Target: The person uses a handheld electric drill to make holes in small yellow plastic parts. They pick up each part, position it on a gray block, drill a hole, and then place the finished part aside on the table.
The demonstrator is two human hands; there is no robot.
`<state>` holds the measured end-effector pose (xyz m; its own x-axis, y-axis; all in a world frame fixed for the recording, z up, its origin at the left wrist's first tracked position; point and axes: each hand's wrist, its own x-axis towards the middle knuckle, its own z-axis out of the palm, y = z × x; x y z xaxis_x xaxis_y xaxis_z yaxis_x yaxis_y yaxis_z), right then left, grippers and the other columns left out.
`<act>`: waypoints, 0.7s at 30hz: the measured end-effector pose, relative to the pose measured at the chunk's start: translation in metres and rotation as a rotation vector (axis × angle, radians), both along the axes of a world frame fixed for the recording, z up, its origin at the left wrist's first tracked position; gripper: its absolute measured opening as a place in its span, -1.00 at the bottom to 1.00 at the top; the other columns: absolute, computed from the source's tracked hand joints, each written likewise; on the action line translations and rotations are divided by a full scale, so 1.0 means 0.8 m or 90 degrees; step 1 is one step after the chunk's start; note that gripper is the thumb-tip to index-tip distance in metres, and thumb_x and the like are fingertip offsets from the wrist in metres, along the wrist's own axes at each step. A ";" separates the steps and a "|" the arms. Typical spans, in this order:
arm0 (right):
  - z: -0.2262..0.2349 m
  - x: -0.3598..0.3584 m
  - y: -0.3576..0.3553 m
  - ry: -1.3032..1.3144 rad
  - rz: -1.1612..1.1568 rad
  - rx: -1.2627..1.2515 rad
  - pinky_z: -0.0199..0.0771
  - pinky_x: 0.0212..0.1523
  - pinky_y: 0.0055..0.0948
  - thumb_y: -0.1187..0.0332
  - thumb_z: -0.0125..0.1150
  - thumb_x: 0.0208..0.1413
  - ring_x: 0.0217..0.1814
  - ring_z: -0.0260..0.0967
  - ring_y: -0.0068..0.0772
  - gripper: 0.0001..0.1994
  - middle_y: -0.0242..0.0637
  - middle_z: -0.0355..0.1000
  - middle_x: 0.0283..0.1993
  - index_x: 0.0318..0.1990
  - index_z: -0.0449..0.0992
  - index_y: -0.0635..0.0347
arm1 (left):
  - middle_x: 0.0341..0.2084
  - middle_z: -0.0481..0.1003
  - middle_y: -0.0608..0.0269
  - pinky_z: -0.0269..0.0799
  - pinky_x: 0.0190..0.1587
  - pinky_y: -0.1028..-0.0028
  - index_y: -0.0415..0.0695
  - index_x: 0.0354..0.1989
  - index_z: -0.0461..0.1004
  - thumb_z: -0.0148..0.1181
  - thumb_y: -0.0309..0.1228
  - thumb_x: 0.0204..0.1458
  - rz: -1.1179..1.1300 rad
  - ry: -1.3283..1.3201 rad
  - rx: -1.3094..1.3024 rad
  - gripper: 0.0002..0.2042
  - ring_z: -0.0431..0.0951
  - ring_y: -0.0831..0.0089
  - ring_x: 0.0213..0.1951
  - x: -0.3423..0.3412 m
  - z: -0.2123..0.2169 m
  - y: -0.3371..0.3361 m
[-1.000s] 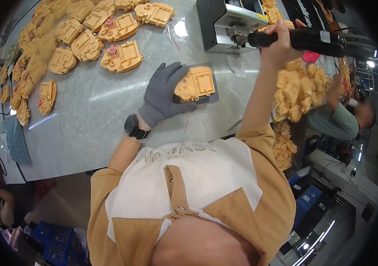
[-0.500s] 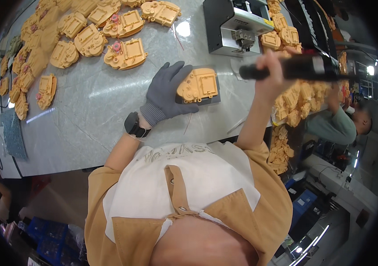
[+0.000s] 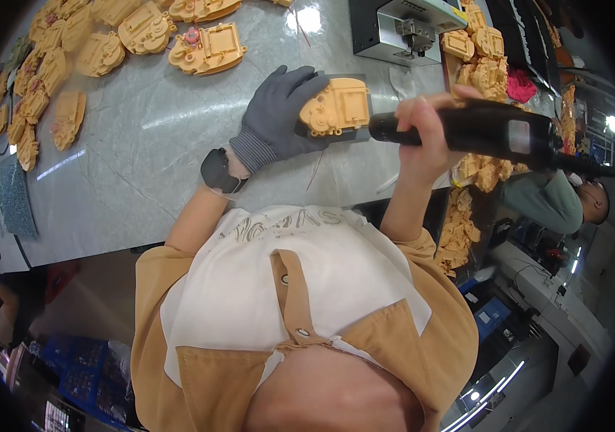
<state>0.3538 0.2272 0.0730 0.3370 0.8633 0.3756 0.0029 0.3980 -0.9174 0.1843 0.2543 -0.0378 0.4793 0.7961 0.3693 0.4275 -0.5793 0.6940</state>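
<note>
My left hand [image 3: 278,111], in a dark grey knitted glove, grips the left side of a yellow-orange plastic housing [image 3: 345,103]. The housing lies on a dark block [image 3: 354,135] on the table, its molded rounded and square recesses facing up. In my bare right hand [image 3: 424,129] is a black corded electric screwdriver [image 3: 491,131], held nearly level with its fingers wrapped round the front. The screwdriver's nose is close to the housing's lower right edge; whether its bit touches the housing I cannot make out. A thin reddish wire [image 3: 315,170] lies just below the block.
More housings [image 3: 208,49] are spread over the grey table [image 3: 156,180], some bearing pink-red parts. A metal-fronted machine [image 3: 404,32] stands at the back right, beside piled housings [image 3: 484,75]. A blue textured pad [image 3: 15,198] lies far left. Another person [image 3: 559,201] sits at right.
The screwdriver in my right hand has come down and left, close to the housing. My left hand keeps its hold. The view has shifted, so the tabletop things sit higher.
</note>
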 end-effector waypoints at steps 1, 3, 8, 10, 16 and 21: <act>0.000 -0.001 0.002 -0.011 -0.007 -0.011 0.27 -0.55 -0.45 0.67 0.05 -0.16 -0.71 0.16 -0.47 -0.55 -0.28 0.24 -0.64 -0.04 0.13 0.29 | 0.05 0.26 0.08 0.13 0.21 0.16 -0.02 0.14 0.20 0.49 -0.19 -0.53 0.000 0.002 -0.001 -0.11 0.28 0.10 0.08 0.000 0.000 0.000; -0.001 -0.002 0.003 -0.024 -0.012 -0.025 0.27 -0.56 -0.46 0.67 0.06 -0.16 -0.71 0.16 -0.48 -0.56 -0.28 0.24 -0.64 -0.05 0.13 0.30 | 0.05 0.26 0.09 0.13 0.21 0.17 -0.02 0.14 0.20 0.49 -0.18 -0.53 0.001 0.001 -0.002 -0.11 0.28 0.10 0.08 -0.001 0.001 0.000; -0.007 -0.004 0.003 -0.055 0.004 -0.012 0.28 -0.56 -0.50 0.67 0.08 -0.16 -0.71 0.16 -0.51 -0.59 -0.29 0.27 -0.63 -0.09 0.16 0.28 | 0.02 0.26 0.13 0.10 0.22 0.17 -0.01 0.12 0.19 0.46 -0.10 -0.50 0.003 0.021 0.005 -0.12 0.29 0.20 0.06 0.000 -0.002 0.000; -0.010 -0.003 0.002 -0.028 0.010 -0.001 0.30 -0.58 -0.59 0.67 0.16 -0.15 -0.68 0.23 -0.57 -0.58 -0.28 0.34 -0.61 -0.12 0.15 0.29 | 0.02 0.26 0.13 0.10 0.22 0.17 0.00 0.13 0.19 0.46 -0.10 -0.49 0.002 0.020 0.007 -0.13 0.29 0.20 0.06 0.001 -0.003 0.002; -0.015 -0.008 0.004 -0.020 -0.004 -0.023 0.33 -0.58 -0.64 0.69 0.20 -0.15 -0.65 0.27 -0.61 -0.59 -0.29 0.37 -0.58 -0.15 0.16 0.28 | 0.00 0.27 0.12 0.12 0.21 0.17 0.00 0.12 0.20 0.44 -0.08 -0.46 0.008 0.009 0.019 -0.15 0.30 0.20 0.04 0.000 -0.009 0.002; -0.021 -0.002 0.006 -0.001 0.014 0.011 0.31 -0.59 -0.65 0.71 0.19 -0.17 -0.65 0.28 -0.61 -0.58 -0.30 0.37 -0.59 -0.16 0.17 0.27 | -0.04 0.30 0.11 0.16 0.18 0.16 -0.03 0.08 0.25 0.43 -0.07 -0.43 0.011 -0.001 0.032 -0.21 0.34 0.19 0.00 0.001 -0.004 0.004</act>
